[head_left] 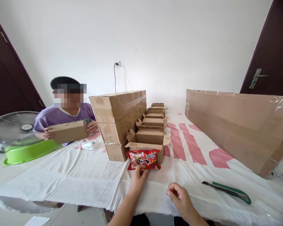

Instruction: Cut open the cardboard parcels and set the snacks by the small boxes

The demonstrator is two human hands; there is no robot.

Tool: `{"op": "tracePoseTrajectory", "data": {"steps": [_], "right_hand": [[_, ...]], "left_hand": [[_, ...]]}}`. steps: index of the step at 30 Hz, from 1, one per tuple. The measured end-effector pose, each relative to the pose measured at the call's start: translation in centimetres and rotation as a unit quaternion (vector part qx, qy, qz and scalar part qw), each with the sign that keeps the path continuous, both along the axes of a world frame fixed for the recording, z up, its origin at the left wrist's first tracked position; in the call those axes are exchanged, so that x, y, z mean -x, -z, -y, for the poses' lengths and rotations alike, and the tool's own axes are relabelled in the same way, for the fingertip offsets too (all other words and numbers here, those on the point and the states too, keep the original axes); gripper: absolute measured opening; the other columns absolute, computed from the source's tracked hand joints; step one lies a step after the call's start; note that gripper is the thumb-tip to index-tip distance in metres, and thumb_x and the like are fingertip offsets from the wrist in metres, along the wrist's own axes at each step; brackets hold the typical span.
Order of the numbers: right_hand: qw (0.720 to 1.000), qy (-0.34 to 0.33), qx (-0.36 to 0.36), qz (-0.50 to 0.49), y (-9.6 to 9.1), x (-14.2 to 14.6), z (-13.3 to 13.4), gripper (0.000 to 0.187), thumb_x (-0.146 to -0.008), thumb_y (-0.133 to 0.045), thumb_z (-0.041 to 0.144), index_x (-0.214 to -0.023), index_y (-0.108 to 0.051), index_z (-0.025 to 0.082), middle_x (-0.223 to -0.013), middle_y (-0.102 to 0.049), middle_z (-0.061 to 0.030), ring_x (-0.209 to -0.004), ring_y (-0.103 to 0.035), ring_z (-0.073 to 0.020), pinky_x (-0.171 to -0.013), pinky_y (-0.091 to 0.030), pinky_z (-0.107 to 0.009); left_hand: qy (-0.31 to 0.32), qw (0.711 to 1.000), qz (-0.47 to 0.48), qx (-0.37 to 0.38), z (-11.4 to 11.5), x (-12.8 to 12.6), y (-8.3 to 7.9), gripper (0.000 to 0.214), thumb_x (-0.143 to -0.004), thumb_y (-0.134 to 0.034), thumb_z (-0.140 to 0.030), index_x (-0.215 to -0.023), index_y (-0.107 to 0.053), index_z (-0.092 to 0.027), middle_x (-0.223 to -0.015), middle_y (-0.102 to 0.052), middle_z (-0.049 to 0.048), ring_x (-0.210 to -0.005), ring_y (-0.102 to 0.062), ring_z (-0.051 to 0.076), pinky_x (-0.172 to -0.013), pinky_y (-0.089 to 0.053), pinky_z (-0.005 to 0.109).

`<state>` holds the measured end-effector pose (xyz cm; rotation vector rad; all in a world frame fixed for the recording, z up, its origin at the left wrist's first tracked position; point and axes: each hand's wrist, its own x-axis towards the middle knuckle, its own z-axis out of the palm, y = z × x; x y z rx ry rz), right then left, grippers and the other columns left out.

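My left hand (138, 177) pinches the lower edge of a red instant-noodle packet (143, 159), which leans against the front of an open small cardboard box (148, 140). My right hand (179, 196) rests on the white cloth just to the right, its fingers curled loosely with nothing visible in them. Behind the open box runs a row of several more open small boxes (154, 117).
A stack of taped cartons (118, 116) stands left of the row; a long carton (240, 125) lies at the right. A green-handled cutter (228, 191) lies near the right edge. Across the table a person holds a small box (68, 131), beside a fan (14, 128) and green basin (28, 153).
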<state>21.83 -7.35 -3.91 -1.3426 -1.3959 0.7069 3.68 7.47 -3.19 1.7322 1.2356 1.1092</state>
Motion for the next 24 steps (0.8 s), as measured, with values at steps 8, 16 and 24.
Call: {"op": "tracePoseTrajectory", "data": {"steps": [8, 16, 24], "right_hand": [[0.999, -0.01, -0.004, 0.035, -0.1, 0.3, 0.1, 0.028, -0.089, -0.05, 0.043, -0.077, -0.058, 0.019, -0.067, -0.054, 0.0003, -0.061, -0.048, -0.0145, -0.059, -0.038, -0.026], [0.999, -0.009, -0.02, 0.026, -0.5, 0.1, 0.9, 0.024, -0.089, -0.052, 0.038, -0.077, -0.059, 0.019, -0.07, -0.057, -0.0009, -0.064, -0.05, -0.0145, -0.061, -0.04, -0.027], [0.999, -0.015, -0.03, 0.006, -1.4, -0.1, 1.4, 0.022, -0.089, -0.053, 0.037, -0.077, -0.06, 0.02, -0.07, -0.059, -0.0006, -0.065, -0.052, -0.0149, -0.061, -0.04, -0.026]], "left_hand": [[0.052, 0.998, 0.019, -0.002, 0.1, 0.3, -0.2, 0.025, -0.075, -0.055, -0.045, -0.079, -0.058, -0.02, -0.07, -0.063, 0.0017, -0.067, -0.061, 0.019, -0.063, -0.049, 0.029], [0.065, 0.997, -0.04, -0.021, 0.8, 0.4, -0.9, 0.016, -0.075, -0.056, -0.035, -0.08, -0.062, -0.022, -0.075, -0.069, 0.0023, -0.07, -0.064, 0.02, -0.066, -0.049, 0.031], [0.072, 0.979, -0.086, -0.17, 4.8, -0.2, -2.3, 0.015, -0.083, -0.049, -0.027, -0.09, -0.062, -0.024, -0.091, -0.067, 0.0077, -0.089, -0.063, 0.024, -0.082, -0.05, 0.037]]}}
